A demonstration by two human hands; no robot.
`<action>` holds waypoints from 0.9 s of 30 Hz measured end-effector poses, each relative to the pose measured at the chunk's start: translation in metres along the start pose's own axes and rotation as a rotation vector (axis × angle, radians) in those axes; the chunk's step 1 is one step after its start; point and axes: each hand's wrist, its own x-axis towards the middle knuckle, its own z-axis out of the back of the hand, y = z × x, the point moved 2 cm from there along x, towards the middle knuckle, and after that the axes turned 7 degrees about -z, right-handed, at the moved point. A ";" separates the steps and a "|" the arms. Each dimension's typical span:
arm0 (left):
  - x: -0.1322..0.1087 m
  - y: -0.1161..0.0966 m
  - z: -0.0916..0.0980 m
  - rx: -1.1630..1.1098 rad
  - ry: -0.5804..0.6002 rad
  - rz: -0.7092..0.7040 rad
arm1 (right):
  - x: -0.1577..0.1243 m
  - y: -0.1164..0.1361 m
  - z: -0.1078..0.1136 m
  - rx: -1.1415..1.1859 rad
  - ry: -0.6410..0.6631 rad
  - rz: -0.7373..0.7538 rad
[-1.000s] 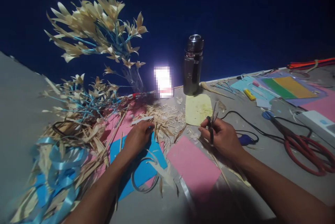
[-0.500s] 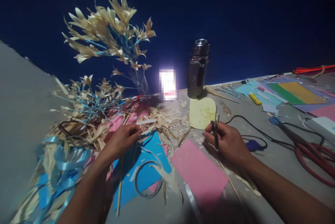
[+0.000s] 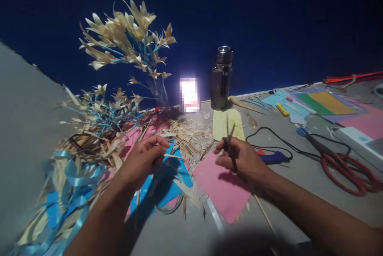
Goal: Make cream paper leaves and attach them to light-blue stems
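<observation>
My right hand point(image 3: 239, 158) grips small dark scissors point(image 3: 229, 144) by the handles, with the blades pointing up and apart, above a pink sheet point(image 3: 224, 192). Over a blue sheet point(image 3: 158, 200), my left hand point(image 3: 146, 156) is pinched closed on a thin pale strip point(image 3: 172, 155) that sticks out to the right of the fingers. Pale shavings point(image 3: 190, 136) lie heaped just beyond both hands. A yellow sheet point(image 3: 229, 122) lies behind the scissors.
Pale flowers on blue stems point(image 3: 131, 36) stand at the back left. Blue ribbon point(image 3: 77, 176) and husks lie at left. A dark flask point(image 3: 221, 80) stands behind. At right are a blue-handled corded tool point(image 3: 273, 157), large red-handled scissors point(image 3: 344, 172) and coloured papers point(image 3: 329, 102).
The scissors have opened and tilted, with my right hand lower and further left over the pink sheet. My left hand has risen slightly and turned, and the view has shifted a little.
</observation>
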 end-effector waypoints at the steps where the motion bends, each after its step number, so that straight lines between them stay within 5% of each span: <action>1: -0.004 0.002 -0.013 -0.011 0.021 0.018 | -0.002 0.005 -0.006 -0.032 0.046 0.029; 7: -0.017 0.014 -0.066 -0.103 0.165 0.095 | -0.002 0.014 -0.021 -0.085 0.032 0.186; 18: -0.026 0.043 -0.097 -0.244 0.118 0.107 | 0.001 -0.003 -0.012 0.075 0.064 -0.021; 24: -0.026 0.055 -0.103 -0.540 0.383 0.244 | -0.001 0.000 -0.008 0.161 0.207 -0.078; 27: -0.023 0.053 -0.097 -0.603 0.390 0.237 | -0.001 0.003 -0.005 0.195 0.231 -0.092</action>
